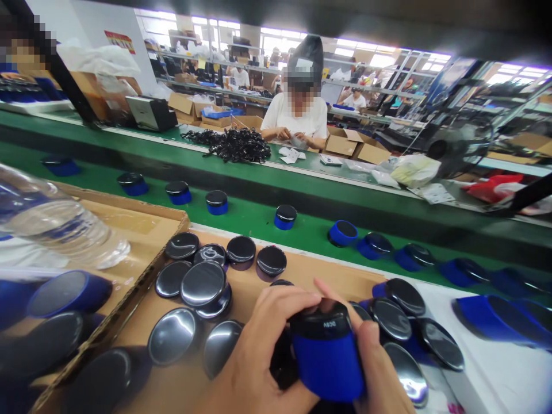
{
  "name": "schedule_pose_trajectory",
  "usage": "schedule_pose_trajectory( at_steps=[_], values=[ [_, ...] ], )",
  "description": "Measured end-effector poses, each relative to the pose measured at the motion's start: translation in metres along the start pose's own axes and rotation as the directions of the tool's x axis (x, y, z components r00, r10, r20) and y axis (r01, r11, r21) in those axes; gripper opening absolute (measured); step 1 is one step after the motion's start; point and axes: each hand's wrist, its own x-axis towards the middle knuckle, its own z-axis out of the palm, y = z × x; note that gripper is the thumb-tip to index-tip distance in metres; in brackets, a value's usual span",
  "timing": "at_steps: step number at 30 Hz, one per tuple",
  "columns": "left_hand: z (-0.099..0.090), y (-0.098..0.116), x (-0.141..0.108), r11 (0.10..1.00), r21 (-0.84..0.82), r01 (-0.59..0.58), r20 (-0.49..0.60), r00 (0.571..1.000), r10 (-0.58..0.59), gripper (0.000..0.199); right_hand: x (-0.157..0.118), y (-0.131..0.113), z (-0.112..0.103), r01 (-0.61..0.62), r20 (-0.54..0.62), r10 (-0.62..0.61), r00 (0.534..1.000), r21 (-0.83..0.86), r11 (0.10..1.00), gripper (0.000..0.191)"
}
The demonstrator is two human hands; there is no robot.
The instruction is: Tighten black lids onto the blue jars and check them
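Observation:
Near the bottom centre of the head view I hold a round blue-and-black device point(328, 362) in both hands. Its glossy black top band carries the letters "DC5V", and its side is blue. My left hand point(259, 345) curls around its left side, index finger over the black part and thumb low. On the right side my right hand point(382, 368) presses with the thumb, another finger reaching behind. Several black-topped devices point(203, 284) sit on the cardboard point(233, 307) left of my hands, one stacked on another. More black-topped devices point(390, 318) lie close to my right hand.
Beyond the cardboard, a green conveyor belt point(250, 221) carries a row of blue-and-black devices point(286, 217). A clear plastic bottle point(64, 224) lies over a carton point(142, 221) at left. Across the line, a person in white point(297, 115) works beside a heap of black cables point(237, 144).

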Motion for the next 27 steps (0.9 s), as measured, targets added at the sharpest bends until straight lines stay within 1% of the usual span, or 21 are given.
schedule_pose_trajectory(
  at_steps=[2,3,5,6,7,9,10,12,13,14,17,19,20,21,23,25,27],
  values=[
    [0.0,0.001,0.001,0.995,-0.097,0.019,-0.019,1.0,-0.021,0.074,-0.002,-0.001,0.0,0.086,0.038,-0.085,0.996,-0.037,0.996,0.058],
    [-0.001,0.001,0.001,0.988,-0.149,0.038,-0.01,0.999,-0.04,0.077,-0.002,-0.001,-0.001,0.155,0.056,-0.15,0.987,-0.094,0.984,0.065],
    [-0.003,0.001,0.0,0.97,-0.234,0.067,0.037,0.998,-0.06,0.079,-0.001,-0.002,-0.006,0.31,0.097,-0.295,0.951,-0.233,0.922,0.076],
    [-0.004,0.001,-0.001,0.961,-0.266,0.076,0.063,0.996,-0.062,0.08,-0.001,-0.002,-0.009,0.362,0.119,-0.342,0.932,-0.279,0.889,0.078],
    [-0.005,0.0,-0.001,0.954,-0.287,0.082,0.086,0.994,-0.059,0.079,0.0,-0.003,-0.013,0.391,0.139,-0.365,0.92,-0.307,0.868,0.075],
    [-0.006,-0.001,-0.003,0.948,-0.305,0.093,0.116,0.991,-0.06,0.075,0.002,-0.002,-0.02,0.431,0.184,-0.391,0.902,-0.318,0.845,0.062],
    [-0.007,-0.002,-0.004,0.947,-0.305,0.105,0.137,0.988,-0.065,0.073,0.003,-0.002,-0.023,0.476,0.221,-0.424,0.878,-0.324,0.818,0.055],
    [-0.007,-0.005,-0.007,0.942,-0.302,0.149,0.182,0.979,-0.096,0.074,0.005,0.001,-0.028,0.595,0.311,-0.509,0.803,-0.355,0.721,0.05],
    [-0.007,-0.006,-0.009,0.935,-0.311,0.169,0.206,0.973,-0.107,0.074,0.006,0.002,-0.03,0.634,0.323,-0.545,0.773,-0.378,0.675,0.049],
    [-0.007,-0.007,-0.01,0.926,-0.326,0.188,0.223,0.968,-0.118,0.074,0.008,0.003,-0.032,0.655,0.316,-0.574,0.755,-0.404,0.639,0.05],
    [-0.008,-0.009,-0.013,0.911,-0.338,0.236,0.233,0.959,-0.162,0.073,0.012,0.005,-0.038,0.692,0.337,-0.615,0.713,-0.481,0.538,0.047],
    [-0.008,-0.009,-0.013,0.916,-0.332,0.226,0.223,0.962,-0.156,0.072,0.015,0.005,-0.043,0.746,0.42,-0.624,0.659,-0.467,0.474,0.051],
    [-0.007,-0.009,-0.012,0.921,-0.327,0.213,0.209,0.967,-0.149,0.071,0.016,0.005,-0.046,0.757,0.435,-0.625,0.649,-0.449,0.474,0.051],
    [-0.007,-0.008,-0.012,0.924,-0.322,0.206,0.19,0.97,-0.15,0.071,0.016,0.005,-0.047,0.751,0.424,-0.622,0.658,-0.43,0.501,0.05],
    [-0.005,-0.01,-0.01,0.929,-0.328,0.173,0.174,0.977,-0.121,0.071,0.015,0.004,-0.048,0.716,0.367,-0.616,0.697,-0.408,0.567,0.043],
    [-0.003,-0.013,-0.009,0.934,-0.338,0.116,0.188,0.981,-0.054,0.07,0.013,0.002,-0.044,0.657,0.25,-0.618,0.745,-0.435,0.615,0.038],
    [-0.001,-0.017,-0.01,0.942,-0.331,0.056,0.228,0.973,0.022,0.067,0.01,-0.001,-0.038,0.595,0.118,-0.623,0.773,-0.475,0.648,0.036]
  ],
)
